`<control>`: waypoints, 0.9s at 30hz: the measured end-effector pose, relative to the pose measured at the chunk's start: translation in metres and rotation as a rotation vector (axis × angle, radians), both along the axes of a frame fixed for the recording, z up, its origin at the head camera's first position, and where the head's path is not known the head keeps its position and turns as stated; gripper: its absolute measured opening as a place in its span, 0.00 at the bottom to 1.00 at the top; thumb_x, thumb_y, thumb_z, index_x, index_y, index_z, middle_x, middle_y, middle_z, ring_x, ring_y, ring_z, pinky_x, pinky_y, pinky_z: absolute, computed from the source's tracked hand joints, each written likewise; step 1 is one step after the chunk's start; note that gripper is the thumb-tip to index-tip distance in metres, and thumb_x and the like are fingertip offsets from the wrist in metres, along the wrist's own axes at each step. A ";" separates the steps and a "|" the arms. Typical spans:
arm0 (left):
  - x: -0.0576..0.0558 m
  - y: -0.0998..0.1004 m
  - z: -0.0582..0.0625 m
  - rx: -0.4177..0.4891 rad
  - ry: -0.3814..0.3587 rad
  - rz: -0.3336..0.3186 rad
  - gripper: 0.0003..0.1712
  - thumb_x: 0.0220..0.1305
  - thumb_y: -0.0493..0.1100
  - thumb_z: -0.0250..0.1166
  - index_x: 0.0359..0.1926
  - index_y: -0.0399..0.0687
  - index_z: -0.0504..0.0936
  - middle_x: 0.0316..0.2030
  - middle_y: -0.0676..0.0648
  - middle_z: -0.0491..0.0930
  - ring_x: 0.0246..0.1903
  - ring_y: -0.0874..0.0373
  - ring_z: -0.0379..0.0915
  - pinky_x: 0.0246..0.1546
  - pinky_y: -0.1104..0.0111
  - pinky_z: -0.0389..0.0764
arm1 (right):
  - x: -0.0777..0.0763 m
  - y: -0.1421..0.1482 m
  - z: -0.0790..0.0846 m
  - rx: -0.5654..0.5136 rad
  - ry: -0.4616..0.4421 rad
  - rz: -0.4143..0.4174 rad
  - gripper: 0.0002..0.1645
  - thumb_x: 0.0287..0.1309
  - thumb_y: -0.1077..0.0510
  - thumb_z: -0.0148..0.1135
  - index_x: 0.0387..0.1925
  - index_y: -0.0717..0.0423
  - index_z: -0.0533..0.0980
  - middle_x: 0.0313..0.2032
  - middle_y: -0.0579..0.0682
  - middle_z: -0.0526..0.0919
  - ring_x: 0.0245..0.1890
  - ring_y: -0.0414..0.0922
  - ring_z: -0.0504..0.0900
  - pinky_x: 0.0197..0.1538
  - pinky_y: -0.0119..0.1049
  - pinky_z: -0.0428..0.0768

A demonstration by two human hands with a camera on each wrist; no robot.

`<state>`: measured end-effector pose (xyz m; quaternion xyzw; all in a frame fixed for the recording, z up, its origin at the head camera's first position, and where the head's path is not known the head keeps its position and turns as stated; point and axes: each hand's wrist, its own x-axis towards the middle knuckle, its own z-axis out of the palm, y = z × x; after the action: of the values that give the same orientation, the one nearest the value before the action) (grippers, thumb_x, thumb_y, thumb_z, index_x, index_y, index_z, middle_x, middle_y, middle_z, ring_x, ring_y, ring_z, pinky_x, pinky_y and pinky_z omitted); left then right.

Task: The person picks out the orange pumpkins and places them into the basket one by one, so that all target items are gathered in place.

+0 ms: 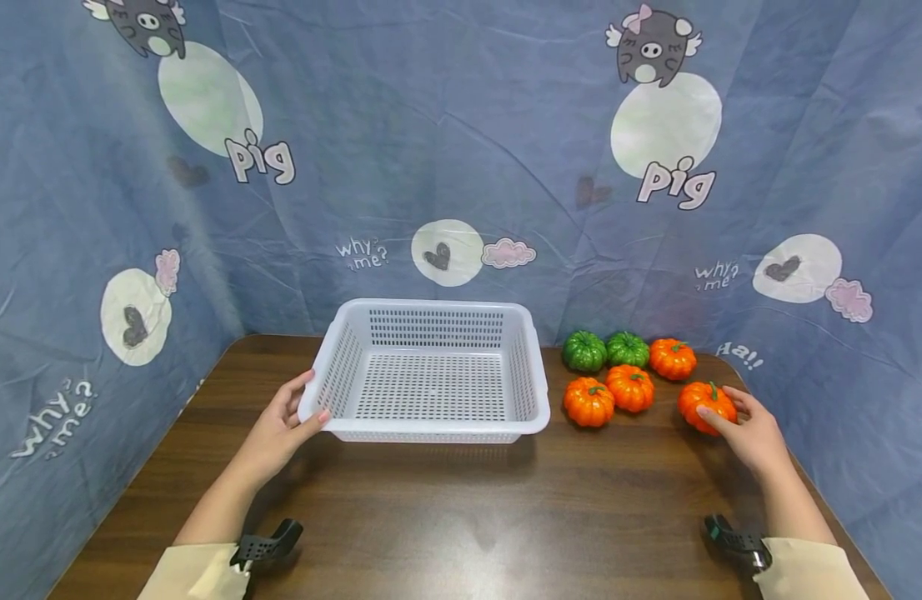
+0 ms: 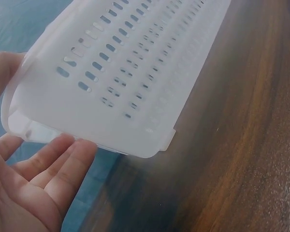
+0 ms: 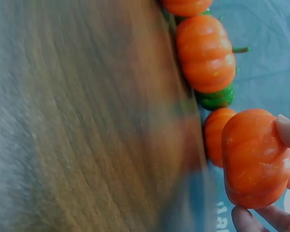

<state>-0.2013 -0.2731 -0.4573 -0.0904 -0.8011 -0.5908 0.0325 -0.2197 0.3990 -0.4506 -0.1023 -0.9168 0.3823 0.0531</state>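
A white perforated plastic basket [image 1: 437, 427] stands at the back of the table, nothing inside it. At its front left corner my left hand [image 1: 281, 425] grips the rim, thumb on top. The left wrist view shows fingers [image 2: 70, 166] curled beneath the edge of the basket [image 2: 87, 113]. On the far right, my right hand [image 1: 757, 433] holds a small orange pumpkin [image 1: 699, 403] with a green stem. Thumb and fingers pinch this pumpkin [image 3: 256, 157] from its sides in the right wrist view.
Between basket and right hand sit two green pumpkins [image 1: 584, 351] and three orange pumpkins [image 1: 589, 402], clustered near the back edge of the brown wooden table [image 1: 446, 517]. A blue cloth [image 1: 461, 125] printed with pigs hangs behind and along both sides.
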 end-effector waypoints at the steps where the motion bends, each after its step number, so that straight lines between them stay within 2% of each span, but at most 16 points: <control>1: 0.000 0.000 0.000 0.001 -0.001 0.000 0.46 0.69 0.37 0.65 0.77 0.37 0.47 0.65 0.26 0.65 0.51 0.73 0.73 0.47 0.81 0.77 | 0.001 -0.001 0.001 -0.001 0.002 0.003 0.51 0.65 0.38 0.61 0.73 0.70 0.55 0.64 0.78 0.62 0.61 0.72 0.67 0.58 0.62 0.71; 7: 0.001 0.000 0.000 0.013 0.000 0.000 0.46 0.69 0.37 0.65 0.77 0.36 0.46 0.65 0.25 0.64 0.51 0.74 0.72 0.47 0.81 0.77 | 0.009 -0.009 0.007 -0.013 0.012 0.009 0.51 0.65 0.38 0.62 0.72 0.69 0.56 0.64 0.77 0.63 0.60 0.72 0.68 0.54 0.58 0.76; 10: 0.001 0.000 0.001 0.019 -0.001 -0.004 0.46 0.69 0.36 0.65 0.77 0.37 0.46 0.65 0.25 0.64 0.51 0.74 0.73 0.47 0.81 0.77 | 0.013 -0.013 0.011 -0.016 0.022 0.013 0.50 0.65 0.39 0.62 0.72 0.68 0.57 0.63 0.76 0.64 0.60 0.72 0.70 0.47 0.43 0.81; 12: 0.001 0.000 0.001 0.021 -0.004 -0.006 0.46 0.69 0.36 0.65 0.77 0.37 0.46 0.65 0.25 0.64 0.51 0.74 0.73 0.47 0.81 0.77 | 0.015 -0.015 0.013 -0.021 0.033 0.023 0.49 0.65 0.40 0.63 0.72 0.68 0.58 0.63 0.76 0.65 0.59 0.72 0.70 0.41 0.30 0.78; 14: 0.002 0.000 0.002 0.025 -0.007 -0.008 0.46 0.69 0.36 0.65 0.77 0.38 0.46 0.65 0.26 0.64 0.51 0.74 0.73 0.47 0.81 0.77 | 0.017 -0.018 0.016 -0.026 0.049 0.038 0.48 0.65 0.41 0.63 0.72 0.67 0.58 0.63 0.76 0.66 0.59 0.73 0.71 0.35 0.22 0.72; 22: 0.001 0.000 0.001 0.024 -0.003 -0.013 0.46 0.69 0.36 0.64 0.77 0.38 0.46 0.65 0.25 0.64 0.51 0.74 0.72 0.47 0.81 0.77 | 0.021 -0.032 0.025 -0.041 0.112 0.098 0.44 0.67 0.44 0.63 0.72 0.68 0.59 0.62 0.75 0.67 0.58 0.73 0.72 0.35 0.16 0.71; 24: 0.001 0.000 0.001 0.026 -0.001 -0.015 0.46 0.69 0.36 0.64 0.77 0.38 0.46 0.65 0.25 0.64 0.51 0.74 0.72 0.47 0.81 0.77 | 0.021 -0.036 0.027 -0.043 0.136 0.109 0.43 0.67 0.46 0.63 0.71 0.68 0.60 0.62 0.75 0.68 0.56 0.70 0.75 0.35 0.16 0.73; 27: 0.001 0.001 0.001 0.033 0.003 -0.021 0.46 0.69 0.36 0.64 0.77 0.37 0.46 0.65 0.25 0.64 0.52 0.73 0.73 0.47 0.80 0.78 | 0.021 -0.041 0.030 -0.042 0.160 0.120 0.41 0.67 0.49 0.64 0.71 0.68 0.61 0.61 0.74 0.70 0.52 0.59 0.80 0.35 0.17 0.74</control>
<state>-0.2001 -0.2721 -0.4564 -0.0991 -0.7901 -0.6042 0.0292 -0.1987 0.3585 -0.4207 -0.0174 -0.9059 0.4109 0.1007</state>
